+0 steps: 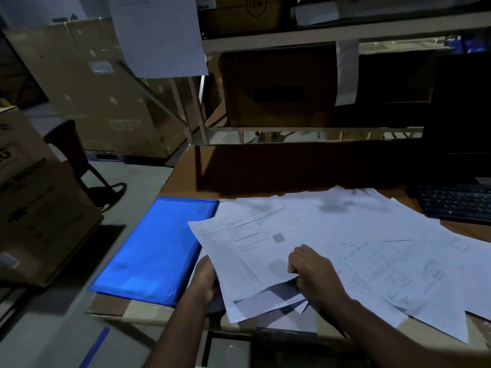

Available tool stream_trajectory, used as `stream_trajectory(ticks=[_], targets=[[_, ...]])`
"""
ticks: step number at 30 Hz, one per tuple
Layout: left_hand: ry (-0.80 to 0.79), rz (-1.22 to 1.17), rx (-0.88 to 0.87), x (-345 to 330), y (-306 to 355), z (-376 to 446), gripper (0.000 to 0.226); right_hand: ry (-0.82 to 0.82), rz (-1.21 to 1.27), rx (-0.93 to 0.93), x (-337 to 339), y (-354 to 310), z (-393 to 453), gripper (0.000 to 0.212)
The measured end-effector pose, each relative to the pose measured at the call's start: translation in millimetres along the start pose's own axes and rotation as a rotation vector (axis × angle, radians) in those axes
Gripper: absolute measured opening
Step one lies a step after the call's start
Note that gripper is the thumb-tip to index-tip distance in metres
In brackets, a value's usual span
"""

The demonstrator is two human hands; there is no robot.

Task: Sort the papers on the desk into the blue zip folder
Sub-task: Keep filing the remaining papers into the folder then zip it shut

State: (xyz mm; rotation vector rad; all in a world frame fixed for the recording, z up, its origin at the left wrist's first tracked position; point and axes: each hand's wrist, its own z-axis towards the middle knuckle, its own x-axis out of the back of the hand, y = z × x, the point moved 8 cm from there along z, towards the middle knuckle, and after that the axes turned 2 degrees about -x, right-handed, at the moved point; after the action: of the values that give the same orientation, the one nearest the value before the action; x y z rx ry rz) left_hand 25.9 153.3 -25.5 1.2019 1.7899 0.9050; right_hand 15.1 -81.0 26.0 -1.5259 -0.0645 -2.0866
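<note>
Papers (332,235) lay fanned loosely over the tabletop (265,166), overlapping one another at odd angles, with the blue zip folder (156,251) flat at the left edge, just beside them and partly under the nearest sheets. The left hand (206,281) gripped the near-left edge of a small stack, its fingers curled beneath where I could not see them, while the right hand (313,272) had its fingers bunched, pinching the lower edge of the top sheets. The folder looked shut, though the dim light hid the zip. The likeliest trouble, I judged, was the uneven stack: lifted as it was, with corners splayed, loose sheets could slide out and off the near edge. The folder also overhung the tabletop corner slightly, so a nudge while feeding paper in might tip it. A dark keyboard (457,205) sat at the far right, touching the spread.
</note>
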Motion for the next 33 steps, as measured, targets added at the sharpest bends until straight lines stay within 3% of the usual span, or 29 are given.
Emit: stream_trajectory(ticks=[7, 9, 12, 17, 20, 23, 27, 30, 33], targets=[[0.038, -0.153, 0.118, 5, -13, 5, 0.035, -0.114, -0.1, 0.01, -2, -7, -5, 0.06], [0.003, -0.154, 0.132, 2, -14, 6, 0.044, -0.14, -0.095, 0.062, -4, -11, -4, 0.05], [0.027, 0.003, 0.088, 5, -17, 13, 0.028, -0.193, -0.051, 0.102, -8, -12, -2, 0.033], [0.023, 0.016, 0.068, 5, -15, 10, 0.02, -0.229, 0.279, -0.033, 2, 4, 3, 0.009], [0.041, 0.027, 0.082, 7, -17, 13, 0.019, -0.135, 0.642, -0.217, 22, 16, 7, 0.022], [0.056, 0.044, 0.08, 8, -19, 15, 0.022, 0.078, 0.922, -0.4, 44, 29, 18, 0.02], [0.043, 0.043, 0.071, 7, -18, 13, 0.019, 0.39, 1.478, -0.745, 36, 64, 30, 0.021], [0.035, 0.03, 0.069, 6, -18, 12, 0.017, 0.581, 1.462, -1.154, -3, 103, 4, 0.015], [0.016, 0.019, 0.068, 8, -19, 14, 0.017, 0.562, 1.194, -1.415, -41, 122, -32, 0.037]])
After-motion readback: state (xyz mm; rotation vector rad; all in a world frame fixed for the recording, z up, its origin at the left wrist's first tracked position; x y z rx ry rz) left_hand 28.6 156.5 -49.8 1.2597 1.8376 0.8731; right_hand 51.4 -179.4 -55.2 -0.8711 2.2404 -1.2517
